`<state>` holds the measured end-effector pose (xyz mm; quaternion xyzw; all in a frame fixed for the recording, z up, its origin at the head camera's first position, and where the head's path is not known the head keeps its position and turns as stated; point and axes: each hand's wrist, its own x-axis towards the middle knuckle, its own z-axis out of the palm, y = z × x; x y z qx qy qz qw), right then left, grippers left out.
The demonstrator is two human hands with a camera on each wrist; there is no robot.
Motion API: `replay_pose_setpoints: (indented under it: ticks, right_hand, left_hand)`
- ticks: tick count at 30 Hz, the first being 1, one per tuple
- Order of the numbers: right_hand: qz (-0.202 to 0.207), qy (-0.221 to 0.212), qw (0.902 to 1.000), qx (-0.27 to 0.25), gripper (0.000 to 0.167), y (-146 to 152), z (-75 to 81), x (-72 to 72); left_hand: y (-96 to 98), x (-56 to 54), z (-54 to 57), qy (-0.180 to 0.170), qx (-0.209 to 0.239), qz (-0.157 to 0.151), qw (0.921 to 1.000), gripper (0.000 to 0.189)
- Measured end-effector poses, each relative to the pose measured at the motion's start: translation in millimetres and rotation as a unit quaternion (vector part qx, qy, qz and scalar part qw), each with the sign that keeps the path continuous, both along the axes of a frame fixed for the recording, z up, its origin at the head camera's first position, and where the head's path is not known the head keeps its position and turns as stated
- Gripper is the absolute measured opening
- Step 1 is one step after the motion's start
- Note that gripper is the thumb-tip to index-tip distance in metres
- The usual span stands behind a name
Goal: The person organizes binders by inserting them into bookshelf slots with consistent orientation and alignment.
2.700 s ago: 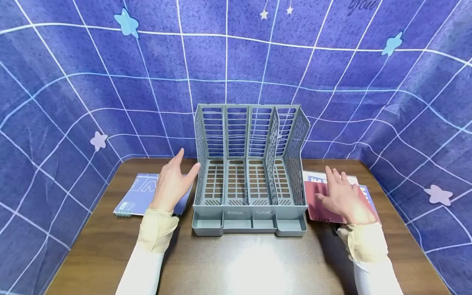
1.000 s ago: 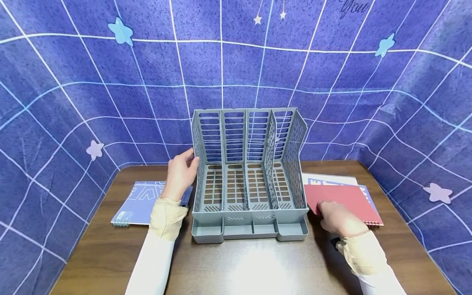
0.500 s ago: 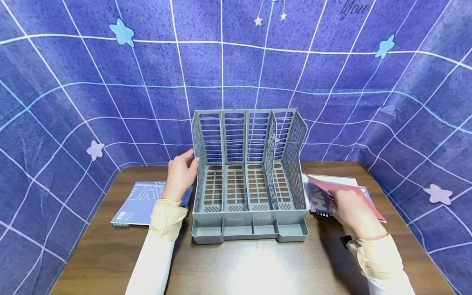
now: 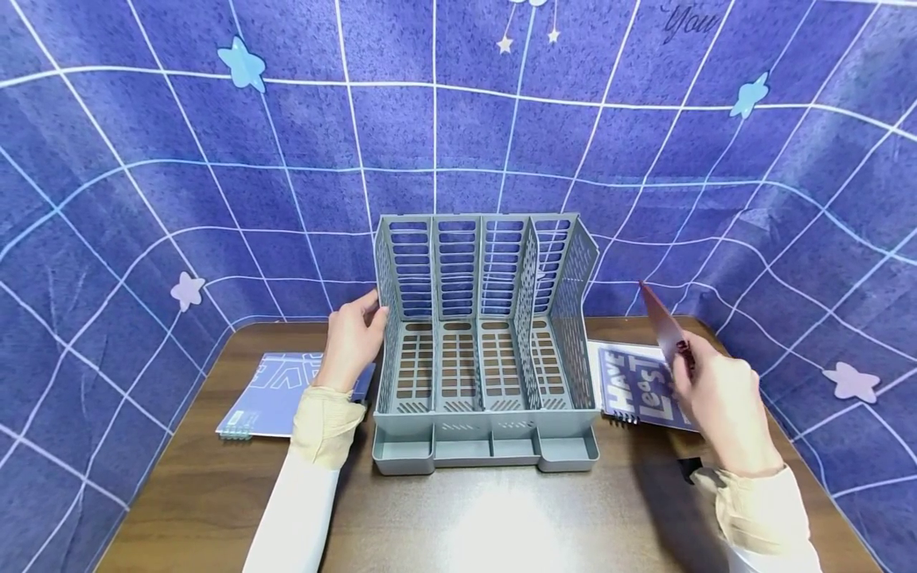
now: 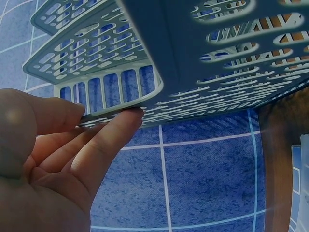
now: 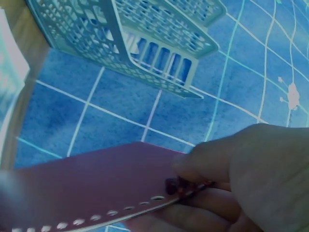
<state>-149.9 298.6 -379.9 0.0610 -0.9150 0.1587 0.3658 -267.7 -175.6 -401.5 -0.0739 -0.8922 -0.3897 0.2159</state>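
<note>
My left hand pinches the front edge of the left side wall of a grey slotted file rack, thumb on one face and fingers on the other in the left wrist view. The rack has tall dividers and small trays along its front. My right hand grips a red spiral notebook by its coil-bound edge, raised and tilted almost edge-on above the other notebooks. In the right wrist view its cover spreads out below the rack, thumb on top and fingers beneath.
A blue notebook with white lettering lies right of the rack, over a white-edged one. Left of the rack lies another blue spiral notebook. A blue patterned curtain hangs close behind the wooden table.
The left hand has come to the rack's left wall and stays there. My right hand took hold of the red notebook, lifted it off the pile and tipped it up, uncovering the blue one.
</note>
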Motion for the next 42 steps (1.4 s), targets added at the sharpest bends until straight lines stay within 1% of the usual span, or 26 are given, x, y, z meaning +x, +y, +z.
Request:
replay_pose_setpoints:
  ticks: [2, 6, 11, 16, 20, 24, 28, 31, 37, 42]
  right_hand:
    - [-0.006, 0.007, 0.9998, -0.019, 0.025, -1, 2.8, 2.6]
    - [-0.01, 0.021, 0.9985, -0.049, 0.026, -5, 9.5, 6.8]
    - [0.0, 0.049, 0.997, -0.06, 0.024, -13, 19.5, 12.0]
    - [0.004, 0.074, 0.9944, -0.076, 0.026, -25, 29.4, 19.6]
    - [0.008, 0.089, 0.9929, -0.078, 0.027, -33, 35.3, 25.0]
    - [0.003, 0.099, 0.9914, -0.086, 0.028, -39, 39.6, 29.4]
    - [0.009, 0.104, 0.9891, -0.104, 0.028, -44, 41.6, 31.9]
    - [0.013, 0.108, 0.9876, -0.114, 0.029, -49, 44.0, 34.0]
    - [0.008, 0.106, 0.9862, -0.127, 0.028, -57, 51.2, 38.2]
    - [0.022, 0.11, 0.9812, -0.157, 0.027, -66, 52.7, 33.8]
  left_hand:
    - [0.6, 0.0, -0.4, -0.002, 0.001, 0.001, 1.0, 0.032]
    - [1.3, -0.5, -0.4, -0.002, 0.003, -0.002, 1.0, 0.033]
    - [0.6, -1.1, -0.4, 0.0, 0.007, -0.005, 1.0, 0.033]
    - [0.5, -0.2, -0.2, -0.002, 0.01, -0.005, 0.9999, 0.032]
    - [0.0, 0.2, -0.8, -0.006, 0.012, -0.005, 0.9999, 0.033]
    - [0.1, -0.7, -1.0, -0.011, 0.013, -0.006, 0.9998, 0.035]
    - [0.2, -1.7, 0.0, -0.014, 0.014, -0.005, 0.9998, 0.035]
    - [-0.2, -2.3, 0.5, -0.013, 0.008, -0.004, 0.9999, 0.035]
    - [-0.4, -3.4, -0.3, -0.006, 0.001, -0.004, 1.0, 0.031]
    - [-0.6, -2.5, -1.1, -0.006, 0.007, -0.004, 1.0, 0.032]
